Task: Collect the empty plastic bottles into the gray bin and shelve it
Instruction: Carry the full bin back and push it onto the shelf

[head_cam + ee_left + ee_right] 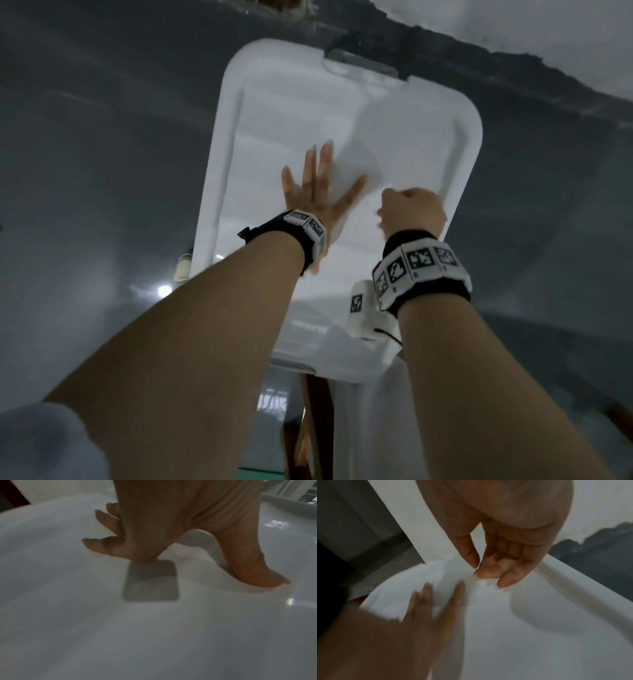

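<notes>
The pale gray bin (394, 120) fills the middle of the head view, raised above me, its broad flat face towards me and a latch on its far edge. My left hand (315, 192) lies flat on that face with the fingers spread; the left wrist view shows the left hand (171, 527) pressing the smooth plastic (154, 628) beside a gray square patch (150, 580). My right hand (411, 212) is curled near the bin's right rim. In the right wrist view the right hand (496, 561) holds nothing, its fingertips near the bin (539, 628). No bottles are visible.
Dark gray walls surround the bin, with a rough white patch (548, 34) at the top right. A brown wooden post (315, 411) stands below the bin's near edge. A small white object (183, 267) shows at the bin's left side.
</notes>
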The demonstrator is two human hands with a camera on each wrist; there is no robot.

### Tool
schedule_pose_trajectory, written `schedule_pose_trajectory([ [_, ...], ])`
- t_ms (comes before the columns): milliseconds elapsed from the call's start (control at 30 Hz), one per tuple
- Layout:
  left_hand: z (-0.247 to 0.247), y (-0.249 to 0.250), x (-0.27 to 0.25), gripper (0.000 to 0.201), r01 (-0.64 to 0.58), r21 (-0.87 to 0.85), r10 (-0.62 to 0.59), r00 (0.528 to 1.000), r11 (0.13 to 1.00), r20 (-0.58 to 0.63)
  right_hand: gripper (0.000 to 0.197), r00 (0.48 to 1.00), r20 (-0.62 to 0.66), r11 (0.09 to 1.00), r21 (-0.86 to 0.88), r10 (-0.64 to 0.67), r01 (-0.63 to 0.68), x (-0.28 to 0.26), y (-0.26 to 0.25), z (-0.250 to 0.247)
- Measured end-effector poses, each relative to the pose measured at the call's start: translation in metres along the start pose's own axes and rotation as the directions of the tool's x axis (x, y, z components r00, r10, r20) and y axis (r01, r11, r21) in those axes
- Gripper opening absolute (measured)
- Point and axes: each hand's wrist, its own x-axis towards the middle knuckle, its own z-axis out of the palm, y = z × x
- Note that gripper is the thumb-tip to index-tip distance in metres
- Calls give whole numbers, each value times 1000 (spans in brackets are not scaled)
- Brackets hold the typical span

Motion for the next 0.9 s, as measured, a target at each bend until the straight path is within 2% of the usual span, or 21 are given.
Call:
schedule_pose_trajectory([
  [67, 4, 1, 6, 168, 14, 2, -14, 1000, 1000, 2, 21, 987, -60, 987, -68, -146, 142, 23, -36, -8],
  [133, 6, 3, 9, 154, 21, -11, -21, 1000, 1000, -21, 20, 950, -107, 950, -142, -294, 278, 42, -69, -8],
  [200, 9, 4, 13, 145, 17, -34, -18, 1000, 999, -24, 29, 893, -115, 884, -241, -435, 400, 62, -92, -1],
  [267, 10, 4, 16, 144, 2, -50, -2, 1000, 999, -8, 46, 848, -52, 822, -283, -528, 495, 77, -106, 10],
  [333, 11, 2, 20, 143, 4, -69, -5, 1000, 998, -3, 65, 836, 58, 775, -343, -546, 530, 92, -118, 22],
  [400, 11, 2, 21, 140, 6, -73, -6, 1000, 997, 6, 79, 860, 145, 771, -389, -489, 504, 104, -126, 29],
  [467, 10, 3, 21, 134, -6, -85, 10, 999, 996, 45, 84, 882, 201, 792, -388, -426, 471, 112, -131, 31],
  [567, 10, 1, 24, 128, 7, -103, -3, 999, 995, 44, 81, 887, 251, 793, -400, -387, 459, 114, -137, 31],
  [634, 11, 1, 24, 128, 15, -105, -14, 1000, 994, 13, 76, 877, 226, 788, -386, -424, 481, 112, -135, 29],
  [767, 15, 4, 27, 127, 41, -88, -43, 999, 995, -19, 57, 823, 109, 774, -289, -558, 563, 110, -127, 30],
  [900, 14, 9, 29, 121, 68, -54, -68, 998, 996, -4, 56, 778, 167, 767, -139, -605, 626, 113, -116, 29],
])
